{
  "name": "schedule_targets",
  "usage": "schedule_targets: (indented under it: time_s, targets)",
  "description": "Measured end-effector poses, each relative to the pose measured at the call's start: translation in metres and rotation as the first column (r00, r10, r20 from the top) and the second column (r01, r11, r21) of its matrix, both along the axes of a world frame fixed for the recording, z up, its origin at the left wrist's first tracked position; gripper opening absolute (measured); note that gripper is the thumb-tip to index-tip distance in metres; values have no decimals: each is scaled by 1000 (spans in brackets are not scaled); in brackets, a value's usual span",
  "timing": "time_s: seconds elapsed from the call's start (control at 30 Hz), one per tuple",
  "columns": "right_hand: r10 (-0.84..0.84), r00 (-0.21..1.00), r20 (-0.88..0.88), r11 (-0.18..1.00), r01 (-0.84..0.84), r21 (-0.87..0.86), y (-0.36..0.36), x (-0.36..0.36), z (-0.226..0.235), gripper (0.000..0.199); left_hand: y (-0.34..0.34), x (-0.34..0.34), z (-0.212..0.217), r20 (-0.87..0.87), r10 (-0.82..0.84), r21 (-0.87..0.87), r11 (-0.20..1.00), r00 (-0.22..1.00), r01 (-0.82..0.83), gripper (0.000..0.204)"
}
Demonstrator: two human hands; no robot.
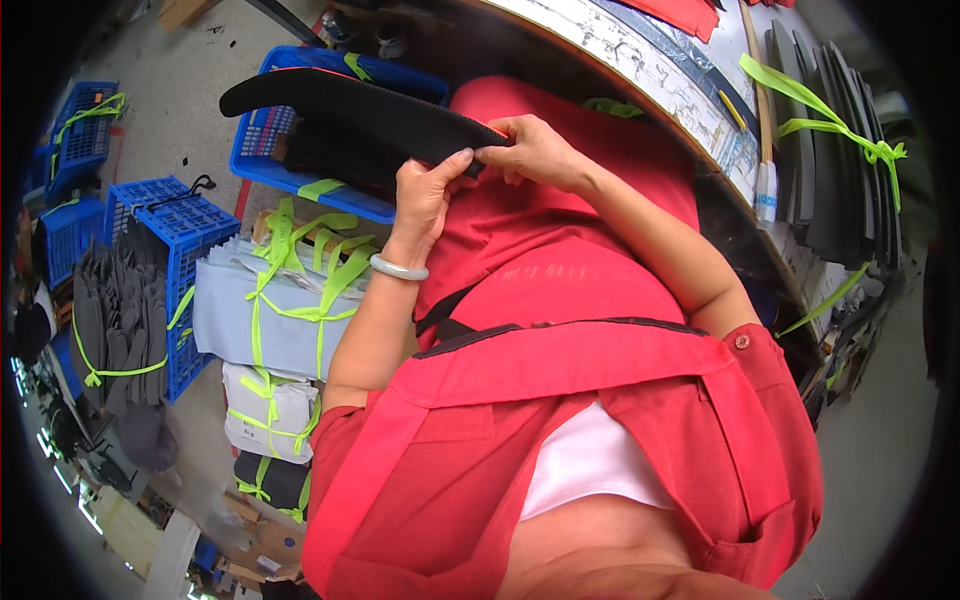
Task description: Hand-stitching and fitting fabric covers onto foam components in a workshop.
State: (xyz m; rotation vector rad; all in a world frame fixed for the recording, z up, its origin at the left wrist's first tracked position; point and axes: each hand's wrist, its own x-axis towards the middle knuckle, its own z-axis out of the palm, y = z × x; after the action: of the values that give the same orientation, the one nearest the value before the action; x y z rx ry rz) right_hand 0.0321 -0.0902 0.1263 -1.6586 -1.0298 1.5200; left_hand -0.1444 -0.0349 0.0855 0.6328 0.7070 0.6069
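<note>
A long black curved piece (350, 101) with a finely ribbed surface reaches out to the left from my hands, its far end rounded. A thin line of red-orange shows along its upper edge. My left hand (425, 195), below a pale bangle, is closed on the near end with the thumb laid on top. Close beside it, my right hand (530, 152) pinches the same end, thumb and fingers together. The two thumbs almost meet there. What lies beneath the fingertips is hidden. Under the piece stands a blue plastic basket (290, 184) holding dark material.
To the left sit bundles of pale blue sheets (222, 305) tied with yellow-green strips, blue crates (190, 235) and dark grey stacked pieces (118, 320). A worn workbench (640, 70) runs along the upper right, with tied dark sheets (825, 170) beyond it.
</note>
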Motion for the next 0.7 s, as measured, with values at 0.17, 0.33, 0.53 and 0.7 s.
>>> schedule_targets:
  time_s: [0.17, 0.33, 0.53, 0.7]
  targets:
    - [-92, 994, -65, 995, 95, 42, 0, -3, -2, 22, -1, 0, -3, -46, -23, 86, 996, 999, 27, 18]
    - [-32, 994, -103, 998, 27, -48, 8, 7, -3, 25, 22, -3, -7, 281, 105, -317, 948, 954, -11, 34]
    - [-357, 928, -108, 894, 373, 248, 2, -7, 3, 20, 52, -15, -44, 310, 289, -466, 876, 906, -121, 37]
    - [-274, 961, 37, 937, 258, 236, -3, -20, 12, 19, 54, -12, -40, 328, 332, -472, 869, 885, -151, 36]
